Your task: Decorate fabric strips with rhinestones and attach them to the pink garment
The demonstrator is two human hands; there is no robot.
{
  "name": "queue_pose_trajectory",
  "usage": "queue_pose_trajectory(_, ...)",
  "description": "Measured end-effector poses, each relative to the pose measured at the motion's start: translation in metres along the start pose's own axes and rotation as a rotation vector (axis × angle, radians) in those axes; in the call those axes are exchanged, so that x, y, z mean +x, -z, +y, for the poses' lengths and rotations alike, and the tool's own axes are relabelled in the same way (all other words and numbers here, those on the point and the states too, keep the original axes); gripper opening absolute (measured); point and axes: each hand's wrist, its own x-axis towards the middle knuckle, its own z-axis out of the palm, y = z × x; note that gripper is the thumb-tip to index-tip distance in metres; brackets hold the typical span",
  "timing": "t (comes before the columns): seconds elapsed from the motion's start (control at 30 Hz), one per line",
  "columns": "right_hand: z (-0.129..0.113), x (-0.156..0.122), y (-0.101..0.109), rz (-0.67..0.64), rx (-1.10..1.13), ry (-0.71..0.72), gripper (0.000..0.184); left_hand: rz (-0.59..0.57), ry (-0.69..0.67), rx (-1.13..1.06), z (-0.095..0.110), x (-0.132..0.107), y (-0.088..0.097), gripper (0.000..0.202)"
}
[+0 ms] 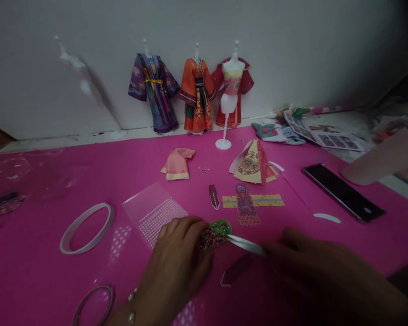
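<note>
On the bright-pink worktop point(136, 165), a clear plastic sheet dotted with white gems point(161, 215) lies partly hidden by the left hand point(180, 253), its fingers clamped on a small green dish point(225, 224) of multicoloured beads point(211, 236). Slim silver metal tweezers point(247, 245) reach the dish's right edge, pinched in the right hand's point(313, 265) shadowed fingers.

Two hands point(178, 253), one tweezers point(246, 245), one tray point(224, 224), two rings point(88, 245), three robes point(189, 87).
</note>
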Motion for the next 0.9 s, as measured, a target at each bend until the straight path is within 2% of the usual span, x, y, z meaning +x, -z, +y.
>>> queue_pose_trajectory(0.1, -0.001, 0.006, 0.000, -0.102, 0.011, 0.017, 0.028, -0.018, 0.013, -0.033, 0.001, 0.000, -0.002, 0.028)
queue_pose_trajectory(0.17, -0.002, 0.009, 0.000, -0.097, -0.013, -0.002, 0.028, -0.015, 0.024, -0.049, 0.001, -0.001, -0.003, 0.024)
queue_pose_trajectory(0.37, -0.002, 0.019, 0.002, -0.137, 0.001, -0.034, 0.027, 0.008, 0.037, -0.109, 0.000, -0.006, -0.007, 0.038)
queue_pose_trajectory(0.7, -0.006, 0.022, -0.005, -0.021, -0.035, -0.040, 0.035, 0.002, 0.051, -0.122, 0.001, -0.005, -0.006, 0.035)
queue_pose_trajectory(0.9, -0.005, 0.023, 0.000, -0.008, -0.057, -0.029, 0.035, -0.007, 0.058, -0.127, 0.000, -0.006, -0.008, 0.036)
